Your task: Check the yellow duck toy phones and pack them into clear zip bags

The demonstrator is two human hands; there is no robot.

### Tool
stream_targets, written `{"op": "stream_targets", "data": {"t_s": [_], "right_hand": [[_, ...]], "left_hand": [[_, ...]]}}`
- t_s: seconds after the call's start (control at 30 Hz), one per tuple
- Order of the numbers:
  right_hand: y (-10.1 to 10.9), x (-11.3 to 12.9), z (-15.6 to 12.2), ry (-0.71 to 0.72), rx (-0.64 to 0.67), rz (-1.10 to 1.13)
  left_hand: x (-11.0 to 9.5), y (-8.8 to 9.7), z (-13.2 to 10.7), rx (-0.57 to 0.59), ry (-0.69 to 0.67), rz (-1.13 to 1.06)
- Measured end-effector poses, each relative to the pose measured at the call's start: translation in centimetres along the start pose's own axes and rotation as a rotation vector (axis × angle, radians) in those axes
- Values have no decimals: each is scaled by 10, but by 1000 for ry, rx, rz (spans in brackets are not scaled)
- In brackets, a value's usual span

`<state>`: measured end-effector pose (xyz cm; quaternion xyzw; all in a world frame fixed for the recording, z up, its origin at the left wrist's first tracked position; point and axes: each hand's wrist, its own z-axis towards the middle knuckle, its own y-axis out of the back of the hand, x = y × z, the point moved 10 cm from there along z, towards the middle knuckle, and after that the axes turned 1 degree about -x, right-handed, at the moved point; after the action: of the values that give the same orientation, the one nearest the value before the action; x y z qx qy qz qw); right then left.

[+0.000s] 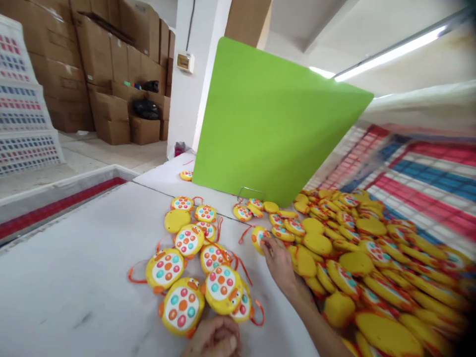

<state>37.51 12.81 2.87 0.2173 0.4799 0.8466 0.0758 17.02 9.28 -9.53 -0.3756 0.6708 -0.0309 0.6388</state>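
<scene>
My right hand reaches forward and pinches a yellow duck-shaped push-button toy at the edge of a big heap of the same toys. At the bottom edge my left hand is curled closed against the nearest toy of a smaller cluster. That cluster lies face up on the white table, showing coloured buttons and orange cords. What the left fingers hold, if anything, is hidden.
A bright green board stands upright behind the toys. Striped crates lie at the right, white crates are stacked at the far left, and cardboard boxes fill the back. A white trough with a red lining borders the table's left side.
</scene>
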Motion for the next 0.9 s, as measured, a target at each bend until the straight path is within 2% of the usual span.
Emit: {"op": "stream_targets", "data": {"t_s": [0.1, 0.17, 0.27, 0.37, 0.43, 0.5, 0.6, 0.67, 0.7, 0.8, 0.9], "right_hand": [[39, 47, -67, 139, -19, 113], [55, 80, -106, 235, -16, 204], [57, 114, -143, 263, 8, 264], [49, 130, -162, 255, -10, 304], [47, 130, -171, 230, -38, 360], [51, 112, -178, 105, -95, 433], [57, 58, -194, -288, -198, 614], [47, 32, -209, -542, -185, 810], [40, 26, -215, -636, -157, 914], [16, 31, -225, -791, -61, 1185], [6, 54, -217, -703, -1, 1357]], "left_hand": [[-8, -1, -9, -56, 37, 1], [-15, -5, -10, -34, 17, 15], [-22, -14, -11, 34, -46, 41], [-29, -12, -16, 0, -99, 100], [-32, -12, -20, -23, -103, 125], [-35, -17, -25, -1, -90, 149], [-35, -20, -28, 14, -56, 185], [-31, -20, -29, 8, -25, 171], [-28, -19, -28, 11, -11, 151], [-20, -20, -27, 40, 23, 102], [-17, -19, -28, 48, 52, 98]]}}
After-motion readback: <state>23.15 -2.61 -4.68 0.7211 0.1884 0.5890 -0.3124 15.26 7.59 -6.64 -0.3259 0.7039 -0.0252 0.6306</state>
